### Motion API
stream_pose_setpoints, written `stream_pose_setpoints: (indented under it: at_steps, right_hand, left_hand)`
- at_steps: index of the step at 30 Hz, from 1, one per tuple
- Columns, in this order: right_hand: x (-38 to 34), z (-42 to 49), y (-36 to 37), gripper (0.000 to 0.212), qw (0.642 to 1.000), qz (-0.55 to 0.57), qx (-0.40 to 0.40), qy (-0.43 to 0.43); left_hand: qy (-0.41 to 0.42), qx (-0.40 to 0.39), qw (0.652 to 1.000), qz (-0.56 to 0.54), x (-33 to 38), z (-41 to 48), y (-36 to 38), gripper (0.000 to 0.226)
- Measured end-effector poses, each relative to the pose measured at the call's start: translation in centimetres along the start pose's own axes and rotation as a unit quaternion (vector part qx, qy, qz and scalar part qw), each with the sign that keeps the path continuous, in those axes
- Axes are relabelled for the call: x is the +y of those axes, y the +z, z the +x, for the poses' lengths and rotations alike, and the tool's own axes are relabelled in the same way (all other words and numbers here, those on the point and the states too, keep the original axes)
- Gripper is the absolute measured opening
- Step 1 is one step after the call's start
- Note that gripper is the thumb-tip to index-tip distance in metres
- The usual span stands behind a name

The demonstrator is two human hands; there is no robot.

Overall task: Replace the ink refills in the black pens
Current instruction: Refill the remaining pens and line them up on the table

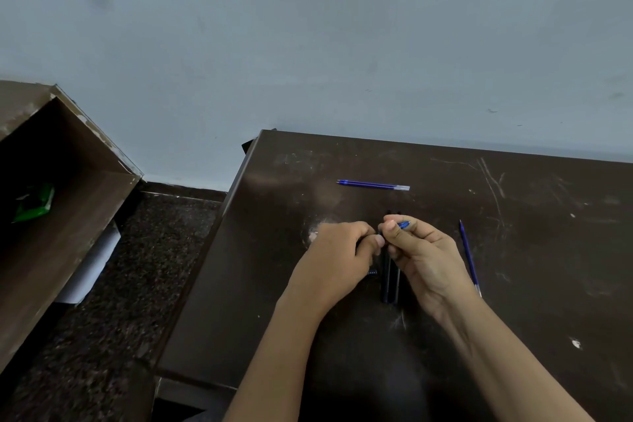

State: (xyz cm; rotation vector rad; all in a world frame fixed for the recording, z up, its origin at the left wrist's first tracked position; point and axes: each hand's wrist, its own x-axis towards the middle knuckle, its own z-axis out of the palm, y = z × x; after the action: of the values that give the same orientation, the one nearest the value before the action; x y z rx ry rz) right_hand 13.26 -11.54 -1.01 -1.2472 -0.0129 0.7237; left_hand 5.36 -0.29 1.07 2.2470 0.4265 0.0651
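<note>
Both my hands meet over the middle of the dark brown table (513, 250). My left hand (337, 257) is closed around a black pen part that is mostly hidden in its fingers; a small dark spring-like piece (372, 272) pokes out below. My right hand (423, 255) pinches a blue refill (404, 224), whose blue end shows between thumb and forefinger. Black pens (389, 281) lie side by side on the table under my hands. Two blue refills (373, 185) lie together farther back. Another blue refill (469, 255) lies to the right.
The table's left edge (219, 240) drops to a dark speckled floor. A brown open cabinet (68, 181) with a green packet (34, 204) inside stands at the left. A pale wall runs behind the table. White scuffs mark the tabletop.
</note>
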Motion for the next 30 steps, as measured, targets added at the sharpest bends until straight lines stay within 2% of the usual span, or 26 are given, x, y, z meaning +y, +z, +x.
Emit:
stream_pose_setpoints:
  at_steps: [5,12,16,18,22,25,30]
  right_hand:
    - [-0.6,-0.4,0.0,0.028,1.000,0.013,-0.023,0.001]
    - [-0.5,-0.2,-0.2,0.022,0.996,0.041,-0.070,-0.039]
    - [-0.4,0.1,-0.6,0.042,0.990,0.055,-0.114,-0.061]
    - [-0.4,0.1,-0.5,0.041,0.988,0.058,-0.122,-0.071]
    - [-0.3,-0.1,0.0,0.031,0.993,0.070,-0.076,-0.054]
    - [-0.1,-0.4,0.5,0.022,0.996,0.070,-0.039,-0.027]
    - [0.0,-0.4,0.6,0.010,0.998,0.052,-0.017,-0.015]
  left_hand:
    - [-0.021,-0.023,0.999,-0.034,0.4,-0.1,-0.4,0.028]
    - [-0.071,-0.052,0.986,-0.139,0.7,0.0,-1.1,0.035]
    - [-0.111,-0.084,0.966,-0.217,0.8,0.0,-1.4,0.036]
    - [-0.117,-0.089,0.961,-0.236,0.9,0.0,-1.4,0.036]
    - [-0.044,-0.013,0.992,-0.120,0.9,0.0,-0.6,0.026]
    - [-0.008,0.032,0.999,-0.044,0.7,0.0,-0.4,0.018]
    - [-0.003,0.025,0.999,-0.020,0.4,0.1,0.0,0.021]
